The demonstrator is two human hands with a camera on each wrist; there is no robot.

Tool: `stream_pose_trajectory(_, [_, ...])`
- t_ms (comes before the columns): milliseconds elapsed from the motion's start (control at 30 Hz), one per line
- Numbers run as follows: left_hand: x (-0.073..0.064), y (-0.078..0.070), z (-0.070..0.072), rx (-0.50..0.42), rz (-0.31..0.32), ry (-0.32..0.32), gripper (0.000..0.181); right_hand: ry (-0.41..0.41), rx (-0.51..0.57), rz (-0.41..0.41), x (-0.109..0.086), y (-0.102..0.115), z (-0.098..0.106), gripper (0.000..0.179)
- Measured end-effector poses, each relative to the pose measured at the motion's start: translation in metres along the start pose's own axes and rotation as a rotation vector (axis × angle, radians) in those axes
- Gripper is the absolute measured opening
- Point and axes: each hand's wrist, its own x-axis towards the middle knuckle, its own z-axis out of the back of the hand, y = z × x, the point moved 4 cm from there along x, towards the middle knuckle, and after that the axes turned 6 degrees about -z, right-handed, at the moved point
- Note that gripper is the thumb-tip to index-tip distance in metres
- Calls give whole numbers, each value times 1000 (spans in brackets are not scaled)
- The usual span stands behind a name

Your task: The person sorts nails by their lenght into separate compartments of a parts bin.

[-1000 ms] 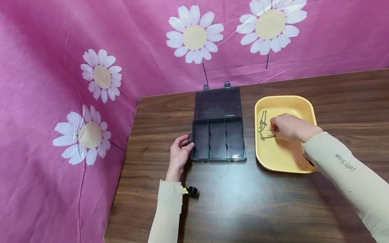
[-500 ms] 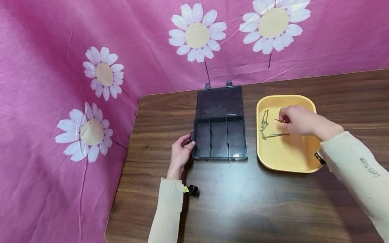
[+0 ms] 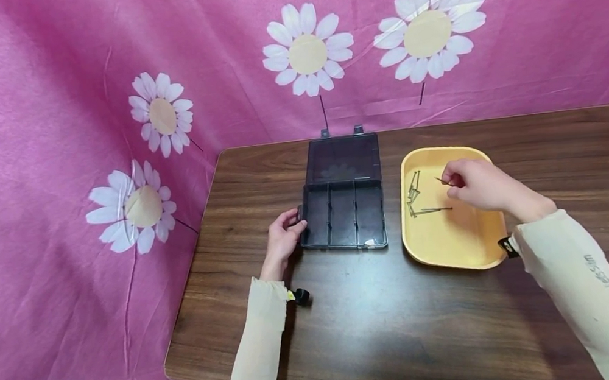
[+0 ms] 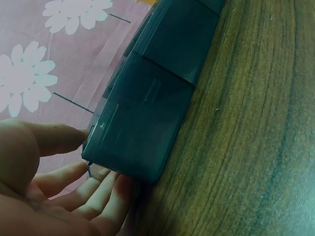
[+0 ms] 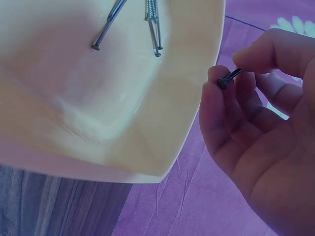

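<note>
My left hand [image 3: 282, 236] holds the left side of a dark, see-through compartment box [image 3: 342, 215], thumb at its upper edge and fingers against its side. The box's lid [image 3: 342, 159] lies folded back, and three compartments show nothing inside. Over the yellow tray [image 3: 448, 249], my right hand [image 3: 479, 184] pinches a nail [image 5: 229, 78] between thumb and fingertips; its flat head pokes out in the right wrist view, while the fingers hide part of its shank. Several nails and screws [image 3: 413, 188] lie in the tray's left half, one nail [image 3: 432, 210] apart from the pile.
Both containers stand on a brown wood-grain table [image 3: 382, 311], the tray right of the box. Pink cloth with white daisies [image 3: 307, 54] hangs behind and to the left. The tray's raised rim [image 3: 404, 229] faces the box.
My right hand has come up from the tray floor with the nail and moved right and slightly back. The left hand stays at the box's side.
</note>
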Motion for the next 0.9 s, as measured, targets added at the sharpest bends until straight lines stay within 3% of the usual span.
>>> stream_pose_trajectory(467, [0, -1, 2, -66, 17, 26, 42, -175, 135, -1, -9, 9, 6, 14])
stream_pose_trajectory(667, [0, -1, 2, -99, 7, 19, 42, -260, 288, -29, -11, 13, 5, 16])
stream_pose_trajectory(900, [-2, 0, 4, -126, -18, 20, 44, -282, 463, -71, -12, 20, 2, 16])
